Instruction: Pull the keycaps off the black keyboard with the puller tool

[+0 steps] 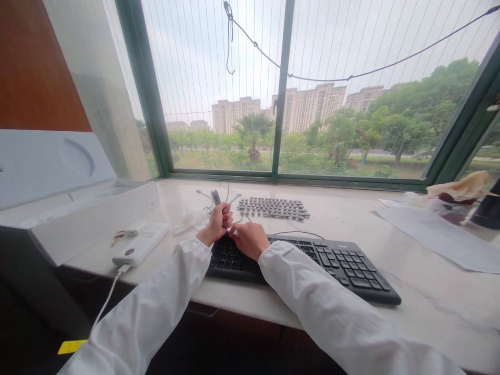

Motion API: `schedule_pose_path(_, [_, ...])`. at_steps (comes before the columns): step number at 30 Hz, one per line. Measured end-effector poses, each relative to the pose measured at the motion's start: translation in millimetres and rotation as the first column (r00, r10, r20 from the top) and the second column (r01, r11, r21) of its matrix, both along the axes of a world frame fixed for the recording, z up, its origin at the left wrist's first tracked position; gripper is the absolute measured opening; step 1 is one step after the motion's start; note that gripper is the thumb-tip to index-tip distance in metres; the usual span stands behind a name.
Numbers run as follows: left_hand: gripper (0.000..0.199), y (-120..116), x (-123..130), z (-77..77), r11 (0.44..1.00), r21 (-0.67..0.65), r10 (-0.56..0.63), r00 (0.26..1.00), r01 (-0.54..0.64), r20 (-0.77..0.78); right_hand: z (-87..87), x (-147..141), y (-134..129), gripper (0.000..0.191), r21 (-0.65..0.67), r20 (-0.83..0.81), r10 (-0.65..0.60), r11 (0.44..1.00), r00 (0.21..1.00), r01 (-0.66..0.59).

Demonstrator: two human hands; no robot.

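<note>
A black keyboard [351, 268] lies at the desk's front edge, its left part stripped of keycaps. Above its upper left corner, my left hand [221, 221] is closed in a fist around a dark slim object [215, 197], whose end sticks up past the thumb. My right hand [250, 239] rests over the keyboard's left half, fingers curled and pinched close beside the left hand. What the right fingertips hold, if anything, is hidden. Behind the keyboard, loose grey keycaps [273, 207] lie in rows. A blue-tipped thin tool [236, 197] and cables lie beside them.
To the left are a white power bank [142, 242] with a plugged-in cable, a key [119, 237] and a white open box [94, 219]. Paper sheets [441, 234] and a dark container [488, 211] stand at the right. A window [277, 130] runs along the desk's back.
</note>
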State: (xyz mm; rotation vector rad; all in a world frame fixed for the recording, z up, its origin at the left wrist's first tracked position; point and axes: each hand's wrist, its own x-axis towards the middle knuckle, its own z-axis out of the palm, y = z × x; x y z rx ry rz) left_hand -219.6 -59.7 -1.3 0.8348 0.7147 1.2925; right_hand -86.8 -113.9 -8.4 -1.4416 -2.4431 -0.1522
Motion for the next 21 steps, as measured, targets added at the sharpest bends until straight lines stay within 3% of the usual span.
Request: schedule_pose_path(21, [0.036, -0.4, 0.0, 0.6, 1.0, 0.001, 0.001, 1.0, -0.001, -0.005, 3.9, 0.7, -3.5, 0.03, -0.034, -0.021, -0.018, 0.999, 1.0, 0.017])
